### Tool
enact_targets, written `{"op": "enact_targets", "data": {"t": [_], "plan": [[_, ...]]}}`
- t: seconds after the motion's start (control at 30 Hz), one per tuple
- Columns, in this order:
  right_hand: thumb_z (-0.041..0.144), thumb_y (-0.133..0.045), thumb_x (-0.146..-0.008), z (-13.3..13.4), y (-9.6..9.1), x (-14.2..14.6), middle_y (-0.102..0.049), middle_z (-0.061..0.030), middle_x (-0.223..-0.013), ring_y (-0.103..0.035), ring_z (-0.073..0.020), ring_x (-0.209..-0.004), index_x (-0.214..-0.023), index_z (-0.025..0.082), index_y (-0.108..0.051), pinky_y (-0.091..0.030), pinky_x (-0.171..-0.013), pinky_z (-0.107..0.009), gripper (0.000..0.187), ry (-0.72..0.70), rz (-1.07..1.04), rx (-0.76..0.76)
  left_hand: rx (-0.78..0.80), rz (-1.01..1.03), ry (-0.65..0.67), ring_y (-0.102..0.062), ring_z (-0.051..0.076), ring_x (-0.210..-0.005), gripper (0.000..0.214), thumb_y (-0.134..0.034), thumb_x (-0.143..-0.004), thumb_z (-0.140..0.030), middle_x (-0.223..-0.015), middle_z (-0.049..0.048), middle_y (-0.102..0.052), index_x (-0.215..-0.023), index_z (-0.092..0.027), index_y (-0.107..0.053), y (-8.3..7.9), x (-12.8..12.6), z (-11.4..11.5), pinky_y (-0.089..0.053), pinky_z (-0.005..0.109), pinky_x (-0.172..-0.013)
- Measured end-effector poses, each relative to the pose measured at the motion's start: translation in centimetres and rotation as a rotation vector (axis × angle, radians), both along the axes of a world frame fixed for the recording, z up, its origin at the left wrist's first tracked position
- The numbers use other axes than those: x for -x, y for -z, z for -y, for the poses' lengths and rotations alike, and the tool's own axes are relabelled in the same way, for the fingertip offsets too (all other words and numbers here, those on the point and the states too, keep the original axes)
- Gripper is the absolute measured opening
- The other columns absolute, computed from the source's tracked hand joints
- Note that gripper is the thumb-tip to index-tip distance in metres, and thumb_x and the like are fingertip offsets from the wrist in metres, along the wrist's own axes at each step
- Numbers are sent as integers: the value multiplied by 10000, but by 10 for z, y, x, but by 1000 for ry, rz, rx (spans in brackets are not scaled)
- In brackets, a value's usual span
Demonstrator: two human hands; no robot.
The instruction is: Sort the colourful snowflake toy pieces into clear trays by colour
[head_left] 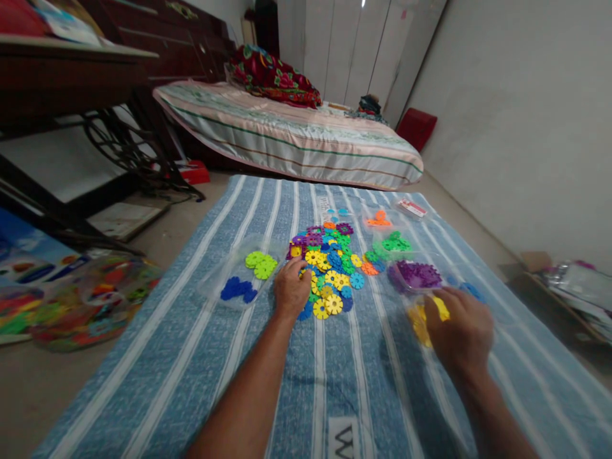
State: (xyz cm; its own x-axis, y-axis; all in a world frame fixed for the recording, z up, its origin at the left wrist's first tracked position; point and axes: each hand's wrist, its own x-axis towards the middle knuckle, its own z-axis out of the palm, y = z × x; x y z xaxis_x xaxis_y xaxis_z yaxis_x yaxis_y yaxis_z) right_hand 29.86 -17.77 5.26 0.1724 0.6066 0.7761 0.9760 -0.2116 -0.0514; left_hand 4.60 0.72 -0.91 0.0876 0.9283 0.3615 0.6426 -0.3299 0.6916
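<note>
A heap of notched plastic discs in yellow, blue, green and purple lies mid-cloth. My left hand rests at its left edge, thumb and fingers a little apart over yellow discs. On the right, my right hand is closed on a yellow notched disc, above a clear box of yellow discs; the hand covers part of that box. Just beyond is a box of purple discs. A clear tray left of the heap holds lime-green discs and dark blue discs.
Farther back stand boxes with green discs and orange discs. Blue discs lie beyond my right hand. A striped blue cloth covers the work surface. Bags of colourful pieces sit at left; a bed stands behind.
</note>
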Motion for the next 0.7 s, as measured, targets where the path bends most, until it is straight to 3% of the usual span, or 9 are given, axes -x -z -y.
{"op": "enact_targets", "data": {"t": [0.17, 0.27, 0.53, 0.7], "plan": [[233, -550, -904, -14, 21, 55, -675, -84, -947, -602, -218, -907, -871, 201, -643, -464, -834, -371, 104, -297, -112, 112, -7, -3, 3, -620, 231, -1126, 218, -517, -804, -244, -1180, 84, -686, -920, -198, -696, -1, 1, 0, -458, 377, -1041], [216, -556, -888, -28, 36, 84, -665, -97, -963, -590, -230, -945, -867, 191, -650, -463, -841, -371, 99, -399, -154, 206, -15, -2, -1, -621, 227, -1122, 221, -524, -793, -235, -1168, 73, -691, -925, -202, -698, -1, 1, 0, -464, 377, -1035], [294, -629, -836, -55, 58, 115, -617, -159, -1175, -479, -324, -1199, -1065, 156, -655, -432, -973, -468, 269, -322, -227, 371, -36, 7, -13, -626, 229, -1104, 220, -524, -784, -221, -1143, 75, -700, -912, -202, -701, 2, 1, 0, -469, 389, -1033], [299, -619, -838, -61, 60, 118, -603, -173, -1194, -455, -340, -1225, -1022, 158, -660, -426, -979, -504, 235, -334, -240, 362, -22, 5, -18, -619, 230, -1123, 228, -520, -784, -222, -1163, 83, -695, -923, -193, -699, 1, 0, 1, -457, 382, -1044]]}}
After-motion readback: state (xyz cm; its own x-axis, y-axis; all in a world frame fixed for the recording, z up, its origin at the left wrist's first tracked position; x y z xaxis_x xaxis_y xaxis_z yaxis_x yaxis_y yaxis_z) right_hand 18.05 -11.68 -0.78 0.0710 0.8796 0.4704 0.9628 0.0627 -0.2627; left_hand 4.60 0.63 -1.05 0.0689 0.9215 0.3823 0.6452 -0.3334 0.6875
